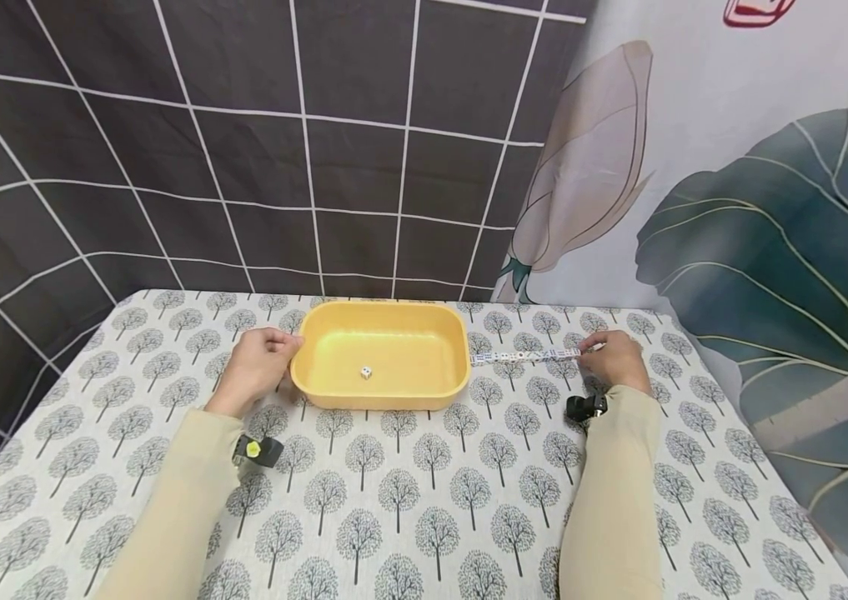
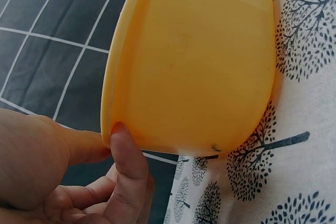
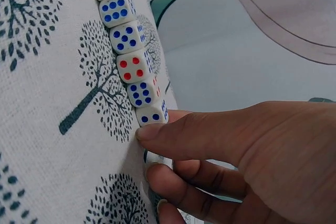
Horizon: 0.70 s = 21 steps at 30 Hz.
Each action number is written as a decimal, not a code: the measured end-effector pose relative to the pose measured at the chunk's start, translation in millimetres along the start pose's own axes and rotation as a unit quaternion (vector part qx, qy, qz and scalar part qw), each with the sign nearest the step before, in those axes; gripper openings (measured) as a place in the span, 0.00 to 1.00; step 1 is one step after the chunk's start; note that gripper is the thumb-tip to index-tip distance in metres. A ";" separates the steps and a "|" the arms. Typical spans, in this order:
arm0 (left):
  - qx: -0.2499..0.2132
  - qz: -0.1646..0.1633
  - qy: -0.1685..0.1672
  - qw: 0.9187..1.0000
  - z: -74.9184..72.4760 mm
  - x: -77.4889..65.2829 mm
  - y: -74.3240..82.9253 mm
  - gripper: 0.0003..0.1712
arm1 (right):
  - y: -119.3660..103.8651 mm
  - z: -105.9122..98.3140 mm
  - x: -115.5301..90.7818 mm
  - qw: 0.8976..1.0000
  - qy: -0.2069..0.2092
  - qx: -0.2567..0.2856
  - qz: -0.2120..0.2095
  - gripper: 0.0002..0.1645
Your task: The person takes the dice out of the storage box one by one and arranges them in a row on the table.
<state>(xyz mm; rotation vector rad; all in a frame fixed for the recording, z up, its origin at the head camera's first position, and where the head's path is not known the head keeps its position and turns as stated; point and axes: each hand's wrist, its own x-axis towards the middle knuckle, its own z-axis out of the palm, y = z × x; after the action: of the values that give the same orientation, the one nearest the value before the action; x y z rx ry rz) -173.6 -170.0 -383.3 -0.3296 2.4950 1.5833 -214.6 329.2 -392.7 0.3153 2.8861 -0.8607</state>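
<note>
A yellow rectangular basin (image 1: 378, 398) with rounded corners stands on the cloth, and one die (image 1: 366, 372) lies on its floor. At the basin's left end my left hand (image 1: 262, 360) pinches the rim between thumb and finger, seen close in the left wrist view. A straight row of white dice (image 1: 521, 356) runs from the basin's right side toward my right hand (image 1: 614, 358). Thumb and finger of that hand pinch a die (image 3: 151, 116) near the row's right end. Part of another die (image 3: 157, 158) shows below the thumb, mostly hidden by the fingers.
White cloth with grey tree prints (image 1: 397, 500) covers the table. Behind it hangs a dark curtain with white grid lines (image 1: 243, 150). To the right is a pale curtain with large leaf and flower prints (image 1: 784, 225).
</note>
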 end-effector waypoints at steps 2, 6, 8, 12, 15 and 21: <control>0.003 0.001 0.002 1.000 0.1 -0.2 0.3 0.21 | -0.6 -0.7 -0.9 1.000 -0.003 0.001 -0.001 0.17; 0.004 0.001 0.003 1.000 0.3 -0.3 0.5 0.20 | -1.5 -2.5 -2.9 1.000 -0.010 0.007 0.004 0.20; 0.001 0.000 0.002 1.000 0.6 -0.4 0.4 0.20 | -1.9 -3.2 -4.0 1.000 -0.012 0.010 0.007 0.21; -0.002 0.002 0.002 1.000 0.7 -0.6 0.5 0.21 | -3.5 -4.2 -4.9 1.000 -0.010 0.013 0.007 0.21; -0.002 0.001 0.002 1.000 0.6 -0.7 0.9 0.21 | -6.3 -5.4 -4.9 1.000 -0.008 0.010 0.002 0.20; 0.001 -0.001 0.003 1.000 0.4 -1.0 1.4 0.21 | -18.4 -9.8 -7.4 1.000 -0.009 0.010 -0.010 0.22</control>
<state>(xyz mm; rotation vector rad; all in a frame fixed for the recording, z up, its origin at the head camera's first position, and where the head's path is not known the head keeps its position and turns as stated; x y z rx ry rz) -173.0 -168.9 -381.9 -0.3356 2.4992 1.5814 -212.2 318.3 -373.6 0.2785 2.8713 -0.8904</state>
